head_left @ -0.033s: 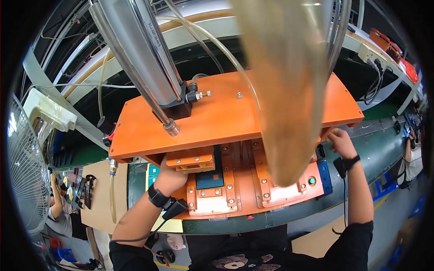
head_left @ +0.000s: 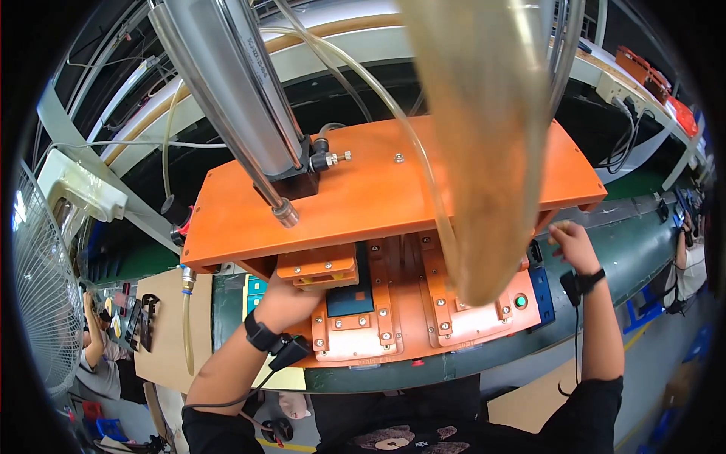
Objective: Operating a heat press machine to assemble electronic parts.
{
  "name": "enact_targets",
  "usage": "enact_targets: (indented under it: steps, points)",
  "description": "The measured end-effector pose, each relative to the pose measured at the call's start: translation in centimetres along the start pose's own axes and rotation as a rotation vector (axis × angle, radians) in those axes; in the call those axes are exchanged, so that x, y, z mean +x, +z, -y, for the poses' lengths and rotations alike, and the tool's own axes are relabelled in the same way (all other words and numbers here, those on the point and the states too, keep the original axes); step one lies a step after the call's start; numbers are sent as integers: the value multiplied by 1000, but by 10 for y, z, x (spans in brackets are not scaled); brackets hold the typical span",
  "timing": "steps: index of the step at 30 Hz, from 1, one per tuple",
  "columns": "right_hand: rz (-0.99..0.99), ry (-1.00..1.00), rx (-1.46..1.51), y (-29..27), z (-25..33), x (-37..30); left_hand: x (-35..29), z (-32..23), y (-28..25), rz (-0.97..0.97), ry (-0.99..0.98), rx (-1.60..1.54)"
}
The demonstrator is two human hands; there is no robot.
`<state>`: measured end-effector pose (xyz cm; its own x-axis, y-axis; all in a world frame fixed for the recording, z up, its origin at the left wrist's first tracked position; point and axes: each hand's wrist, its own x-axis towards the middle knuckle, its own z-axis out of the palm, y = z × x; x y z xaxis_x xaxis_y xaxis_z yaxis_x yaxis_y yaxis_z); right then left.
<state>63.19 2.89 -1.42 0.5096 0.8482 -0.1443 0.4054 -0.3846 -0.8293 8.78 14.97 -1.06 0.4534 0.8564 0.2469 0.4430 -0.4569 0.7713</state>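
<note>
My left hand (head_left: 291,303) reaches in under the orange press block (head_left: 316,265) at the left. That block hides its fingers, so what they touch cannot be told. Beside it a dark blue flat panel (head_left: 349,301) lies in the left copper-coloured fixture (head_left: 355,344). My right hand (head_left: 576,248) is off the right end of the orange press (head_left: 363,193). Its fingers are curled, and whatever may be between them is too small to make out. Nearest to it are the right fixture (head_left: 473,333) and a blue tray (head_left: 541,295).
A blurred, hanging yellowish tube (head_left: 484,189) blocks part of the press. The grey cylinder (head_left: 227,83) rises at the left. A green button (head_left: 520,301) sits at the right front. A fan (head_left: 45,280), cardboard (head_left: 174,325) and other people are at the sides.
My left hand has shifted slightly to the right beneath the press block. My right hand has dropped a little, and its fingers have changed shape slightly. The panel stays in place.
</note>
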Motion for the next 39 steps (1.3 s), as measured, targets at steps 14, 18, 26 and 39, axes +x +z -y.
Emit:
enact_targets:
  steps: [14, 18, 26, 39]
  points:
    - [-198, 46, 303, -9, -41, -213, -21, -67, -25, 252, 359, 384]
    - [-123, -83, 364, 13, -14, -249, -25, -59, -23, 299, 253, 393]
    - [237, -177, 510, 94, 13, -281, -78, -42, -57, 133, 477, 167]
    - [864, -16, 39, 258, 44, -279, -330, 293, -377, -853, -599, 749]
